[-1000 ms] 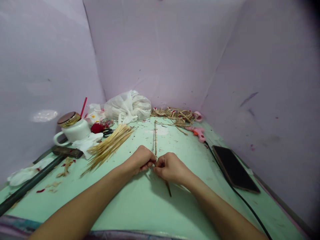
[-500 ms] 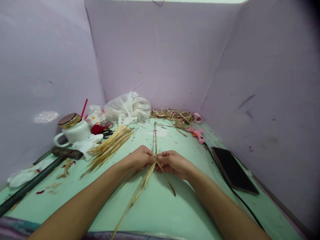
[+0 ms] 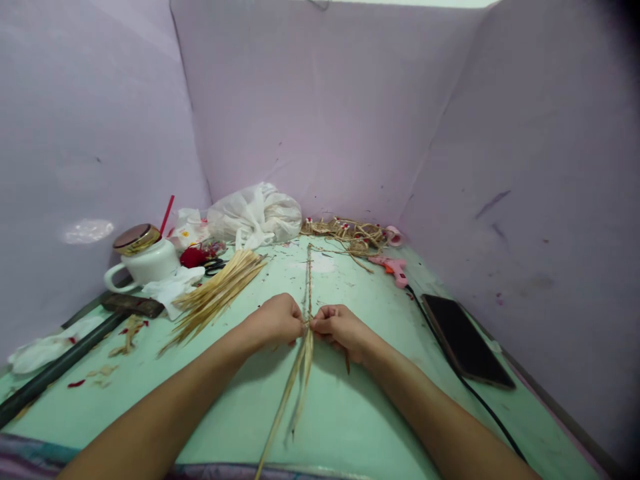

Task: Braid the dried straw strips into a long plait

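Observation:
A thin straw braid runs from the far middle of the table towards me. At its near end my left hand and my right hand face each other, both with fingers closed in a pinch on the strands. Loose straw strands hang from between them down to the table's front edge. A short strand tip pokes out below my right hand. The fingertips of my left hand are partly hidden. To the left lies a bundle of dry straw.
On the left are a hammer, a white mug, tissue and red yarn. A plastic bag, braided cords and a pink glue gun lie further back. A phone and black cable are at right.
My hands have drawn slightly apart at the braid's end. The loose strands have swung right and hang straighter, and the strand by my right hand is now mostly covered by it.

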{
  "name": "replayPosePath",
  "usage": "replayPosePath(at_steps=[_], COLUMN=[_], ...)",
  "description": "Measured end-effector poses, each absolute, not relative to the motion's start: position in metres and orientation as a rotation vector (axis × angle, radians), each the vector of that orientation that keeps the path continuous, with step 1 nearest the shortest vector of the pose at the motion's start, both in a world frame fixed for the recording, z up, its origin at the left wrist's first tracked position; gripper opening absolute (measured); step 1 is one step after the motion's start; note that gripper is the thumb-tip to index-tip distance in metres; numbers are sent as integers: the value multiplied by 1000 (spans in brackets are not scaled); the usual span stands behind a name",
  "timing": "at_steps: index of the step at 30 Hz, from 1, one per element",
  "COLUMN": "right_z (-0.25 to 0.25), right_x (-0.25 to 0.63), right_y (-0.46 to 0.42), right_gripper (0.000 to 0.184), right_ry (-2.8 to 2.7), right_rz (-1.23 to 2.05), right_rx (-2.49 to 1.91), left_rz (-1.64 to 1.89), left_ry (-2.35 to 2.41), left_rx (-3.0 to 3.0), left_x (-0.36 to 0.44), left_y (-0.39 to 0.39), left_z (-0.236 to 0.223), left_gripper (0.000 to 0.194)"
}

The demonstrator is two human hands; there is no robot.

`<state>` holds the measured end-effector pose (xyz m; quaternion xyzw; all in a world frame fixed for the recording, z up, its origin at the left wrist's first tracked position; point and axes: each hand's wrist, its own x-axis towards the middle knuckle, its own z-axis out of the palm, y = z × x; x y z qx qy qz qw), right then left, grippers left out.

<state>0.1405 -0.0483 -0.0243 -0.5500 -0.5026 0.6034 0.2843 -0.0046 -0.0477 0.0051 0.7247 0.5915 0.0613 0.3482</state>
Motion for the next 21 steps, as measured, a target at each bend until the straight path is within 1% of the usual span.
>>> replayPosePath(at_steps=[3,7,11,13,16,18,19,21], right_z=[-24,-21,-20,-21,-21,-21,-20,-20], right_x=[140,140,140,141,144,147,148,150], right_y=[-50,-51,-51,-50,-48,-46,-46,-45], right_gripper=[9,7,6,8,10,11,11,14], right_ry=[-1280,-1264,-1311,-1315,-1269,-1221,-1199,-1155], right_rz=[1653,1636,1604,1604,1675,1767,1810,1873], right_rx=[-1415,-1358,-1386,-1391,-1344,-1300,-1280,-1251], left_rz=[126,131,68,64,109,266,391,478], left_ry=[1596,1694,1720,1677,1546,1574,1595,1473], left_rx=[2061,2305,2396,2410,2210,1886,1735,1436], left_x=[2,15,23,20,8,-1,-5,-8], left_y=[-60,-77,-86,-84,-70,-57,-50,-41], left_z=[11,7,2,4,13,18,19,18], left_gripper=[21,24,28,26,26,31,29,22])
